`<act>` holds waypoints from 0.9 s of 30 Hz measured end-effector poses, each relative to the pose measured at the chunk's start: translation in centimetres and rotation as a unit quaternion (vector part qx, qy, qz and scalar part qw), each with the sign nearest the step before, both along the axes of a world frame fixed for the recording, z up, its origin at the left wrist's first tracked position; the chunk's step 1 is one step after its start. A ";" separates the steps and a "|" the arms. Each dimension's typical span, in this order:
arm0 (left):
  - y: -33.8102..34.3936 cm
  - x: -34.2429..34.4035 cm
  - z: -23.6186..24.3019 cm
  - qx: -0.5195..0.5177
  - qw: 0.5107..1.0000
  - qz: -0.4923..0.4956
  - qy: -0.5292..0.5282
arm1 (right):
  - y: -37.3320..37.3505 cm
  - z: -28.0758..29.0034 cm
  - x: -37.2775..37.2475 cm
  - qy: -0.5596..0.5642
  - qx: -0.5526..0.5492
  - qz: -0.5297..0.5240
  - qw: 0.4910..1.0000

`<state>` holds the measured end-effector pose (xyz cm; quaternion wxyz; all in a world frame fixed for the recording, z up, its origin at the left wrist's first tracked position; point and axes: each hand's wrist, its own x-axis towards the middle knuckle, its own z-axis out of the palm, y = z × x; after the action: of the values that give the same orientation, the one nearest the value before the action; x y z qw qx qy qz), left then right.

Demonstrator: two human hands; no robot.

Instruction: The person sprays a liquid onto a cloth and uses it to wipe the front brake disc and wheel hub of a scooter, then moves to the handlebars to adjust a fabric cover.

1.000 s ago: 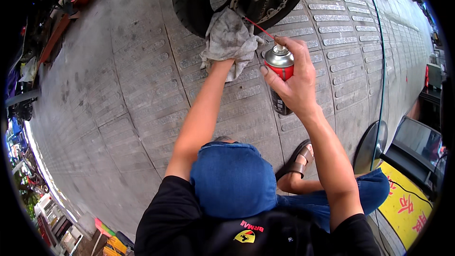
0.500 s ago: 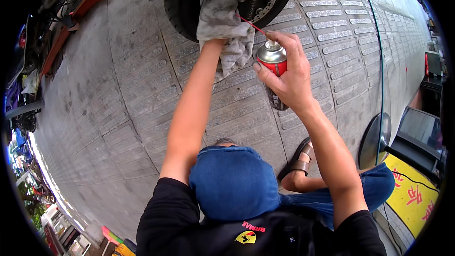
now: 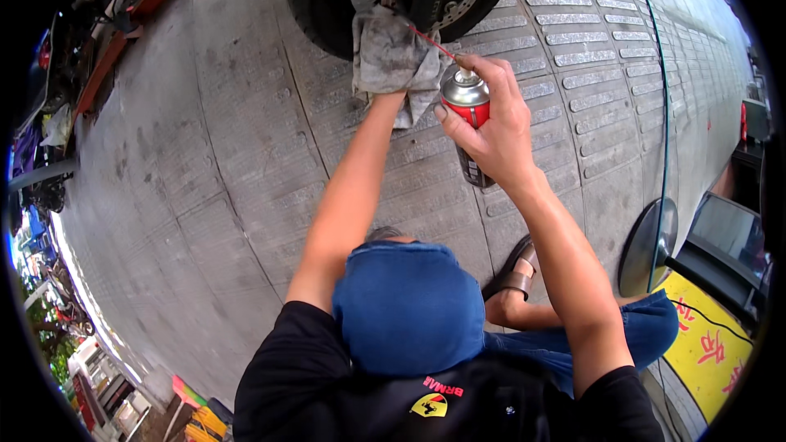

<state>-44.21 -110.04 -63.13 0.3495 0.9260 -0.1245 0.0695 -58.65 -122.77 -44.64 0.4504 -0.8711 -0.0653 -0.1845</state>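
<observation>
Aerosol can (image 3: 468,105), red and black with a silver dome, is held above the ridged paving (image 3: 573,57), just right of the stained grey cloth (image 3: 395,56). Your right hand (image 3: 499,129) is wrapped around its upper body, thumb against the left side, index finger over the nozzle. You cannot tell whether the nozzle is pressed down.

The thin red straw (image 3: 434,42) runs from the nozzle up and left toward the cloth's right edge; contact at its tip cannot be confirmed. Your left hand (image 3: 390,97) is under the cloth with only the wrist end exposed; whether its fingers are spread or gripping is not visible.

Beyond the cloth stands the wheel, with its black tyre (image 3: 313,20) and drilled brake disc (image 3: 460,6).

Caution: the straw could be knocked aside or pulled loose if a cloth fold snags its tip. Spray could rebound onto your bare skin if discharged this close to the cloth. A misaligned straw could send spray onto the tyre or disc.

Further right, a teal hose (image 3: 665,115) crosses the paving; it could trip you if you step that way without looking.
</observation>
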 end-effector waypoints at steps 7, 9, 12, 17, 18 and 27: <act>-0.6 2.2 0.7 0.275 0.960 0.012 0.049 | -0.2 -0.3 0.0 -0.005 -0.042 -0.002 0.999; -0.3 2.3 0.5 0.267 0.963 0.018 -0.016 | -0.3 -0.3 0.2 -0.030 -0.034 -0.025 0.999; 0.9 3.8 1.0 0.258 0.896 0.053 -0.357 | -0.3 -0.4 0.5 -0.040 -0.025 -0.022 0.999; 1.0 6.9 2.6 -0.027 0.942 -0.027 -0.332 | 0.1 -0.6 1.5 -0.089 0.017 -0.020 0.996; 0.9 6.8 2.7 -0.036 0.945 -0.031 -0.323 | 0.2 -0.6 1.7 -0.093 0.018 -0.015 0.995; 0.7 2.4 -1.5 0.010 0.981 0.016 -0.194 | 0.1 -0.9 2.0 -0.074 0.024 -0.025 0.997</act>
<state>-41.81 -109.39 -64.68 0.3079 0.9003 -0.1761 0.2522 -56.63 -122.70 -45.55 0.4605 -0.8452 -0.0727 -0.2615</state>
